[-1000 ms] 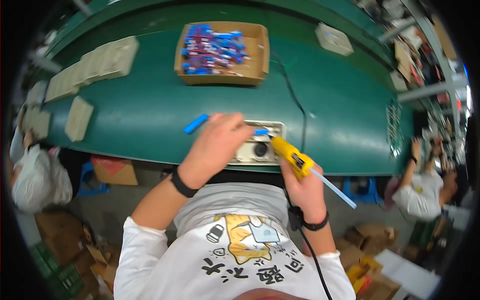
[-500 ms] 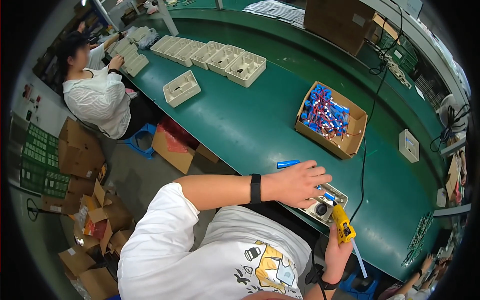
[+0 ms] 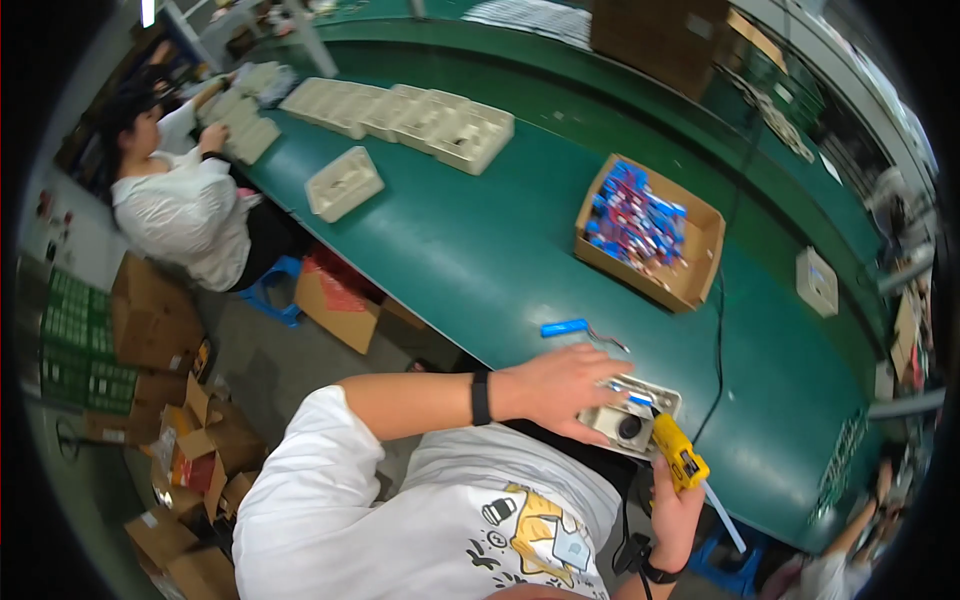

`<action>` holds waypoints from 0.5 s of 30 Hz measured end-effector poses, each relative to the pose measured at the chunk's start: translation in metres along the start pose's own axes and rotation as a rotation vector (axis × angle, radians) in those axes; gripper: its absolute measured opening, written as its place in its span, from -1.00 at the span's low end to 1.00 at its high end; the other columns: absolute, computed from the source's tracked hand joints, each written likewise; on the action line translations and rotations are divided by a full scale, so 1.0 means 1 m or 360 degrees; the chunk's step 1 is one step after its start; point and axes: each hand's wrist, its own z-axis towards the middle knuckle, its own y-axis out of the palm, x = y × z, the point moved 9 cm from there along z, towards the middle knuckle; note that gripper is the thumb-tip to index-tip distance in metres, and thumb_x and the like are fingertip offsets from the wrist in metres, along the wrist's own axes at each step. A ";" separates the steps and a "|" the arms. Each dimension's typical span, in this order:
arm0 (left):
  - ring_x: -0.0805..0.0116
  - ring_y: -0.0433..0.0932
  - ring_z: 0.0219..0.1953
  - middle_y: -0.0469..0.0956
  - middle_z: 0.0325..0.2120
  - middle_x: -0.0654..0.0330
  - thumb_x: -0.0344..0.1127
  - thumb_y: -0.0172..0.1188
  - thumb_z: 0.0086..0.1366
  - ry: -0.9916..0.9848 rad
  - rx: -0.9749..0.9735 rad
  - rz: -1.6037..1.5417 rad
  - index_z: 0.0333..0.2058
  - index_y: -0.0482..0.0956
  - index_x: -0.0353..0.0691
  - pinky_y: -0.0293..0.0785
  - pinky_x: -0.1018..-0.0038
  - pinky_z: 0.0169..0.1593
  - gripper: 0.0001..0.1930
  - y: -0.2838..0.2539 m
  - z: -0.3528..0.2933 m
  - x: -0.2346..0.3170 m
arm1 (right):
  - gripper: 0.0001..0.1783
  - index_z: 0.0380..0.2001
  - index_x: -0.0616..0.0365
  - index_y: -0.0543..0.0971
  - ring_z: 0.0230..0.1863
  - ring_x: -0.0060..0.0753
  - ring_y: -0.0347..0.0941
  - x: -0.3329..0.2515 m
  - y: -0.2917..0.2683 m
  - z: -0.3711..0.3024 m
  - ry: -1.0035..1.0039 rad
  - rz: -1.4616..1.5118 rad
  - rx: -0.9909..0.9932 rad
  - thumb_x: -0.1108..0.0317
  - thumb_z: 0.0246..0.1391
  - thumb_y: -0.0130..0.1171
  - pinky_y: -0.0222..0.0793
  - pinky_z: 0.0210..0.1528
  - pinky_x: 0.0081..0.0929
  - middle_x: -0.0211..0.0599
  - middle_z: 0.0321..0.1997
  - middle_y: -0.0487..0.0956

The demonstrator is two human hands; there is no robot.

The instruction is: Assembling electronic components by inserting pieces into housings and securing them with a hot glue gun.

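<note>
My left hand [image 3: 560, 388] lies across the left end of a small off-white plastic housing [image 3: 670, 397], thumb at the near side and fingers at the far side, gripping it. Inside the housing are a blue cylindrical battery [image 3: 638, 399], partly hidden, and a round black part [image 3: 629, 428]. Wrapped in my right hand [image 3: 676, 512] is a yellow hot glue gun [image 3: 680, 452]; its nozzle reaches the housing's right side, and a pale glue stick [image 3: 724, 518] sticks out behind. Another blue battery [image 3: 564, 328] with a thin lead lies on the table beyond my left hand.
A cardboard box [image 3: 706, 262] of wired blue batteries stands beyond my hands, a black cable [image 3: 718, 375] running beside it. Off-white housings [image 3: 470, 140] line the far left; single ones stand nearer [image 3: 345, 184] and far right [image 3: 818, 282]. A co-worker [image 3: 185, 200] sits left.
My left hand has drawn back leftward and lower, uncovering more of the housing and the loose battery's lead. The glue gun stays at the housing's right side. The whole view has shifted slightly.
</note>
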 end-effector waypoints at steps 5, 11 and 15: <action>-0.20 0.61 0.28 0.50 0.50 -0.13 0.29 0.61 0.16 -0.0121 -0.0001 0.0017 0.37 0.73 0.04 0.49 0.00 0.33 -0.15 -0.021 -0.015 -0.006 | -0.81 0.04 0.23 0.77 -0.36 -0.67 0.54 -0.026 0.017 0.015 -0.0233 -0.0189 -0.0114 0.37 0.49 0.41 0.45 -0.31 -0.57 -0.54 -0.35 0.67; -0.14 0.58 0.30 0.49 0.50 -0.07 0.45 0.62 0.04 -0.0167 -0.0286 0.0146 0.41 0.71 0.09 0.41 0.01 0.35 0.00 -0.022 0.005 -0.004 | -0.82 -0.01 0.30 0.76 -0.35 -0.62 0.63 -0.035 0.025 0.018 -0.0283 -0.0165 -0.0067 0.41 0.49 0.38 0.48 -0.30 -0.52 -0.44 -0.37 0.73; -0.12 0.56 0.31 0.49 0.50 -0.05 0.48 0.62 0.00 -0.0092 -0.0329 0.0127 0.41 0.71 0.12 0.37 0.01 0.40 0.02 -0.020 0.006 -0.007 | -0.83 -0.03 0.32 0.77 -0.34 -0.62 0.67 -0.029 0.029 0.017 -0.0121 -0.0219 -0.0117 0.40 0.49 0.37 0.52 -0.28 -0.53 -0.39 -0.35 0.78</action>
